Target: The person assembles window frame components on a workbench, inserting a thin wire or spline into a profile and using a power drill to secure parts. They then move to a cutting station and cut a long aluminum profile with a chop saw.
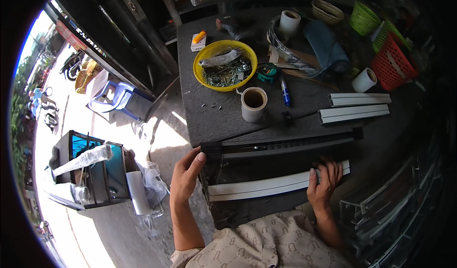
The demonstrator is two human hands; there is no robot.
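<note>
A long black channel [281, 146] with a slot along its middle lies across the near part of the dark table. At its left end is my left hand [186, 170], with thumb and fingers closed about the corner; some of those fingers are hidden. Nearer to me, parallel to the channel, lies a white grooved bar [262, 186]. My right hand [325, 182] grips this bar close to its right end, thumb on top and fingers bent over its far side.
Two short white bars [354, 115] lie to the right. Farther back are a brown-filled tape roll [253, 105], a yellow basket of metal fittings [225, 65], a tape measure [267, 72], a blue marker [285, 91] and a red basket [394, 63]. A blue chair [116, 96] stands left.
</note>
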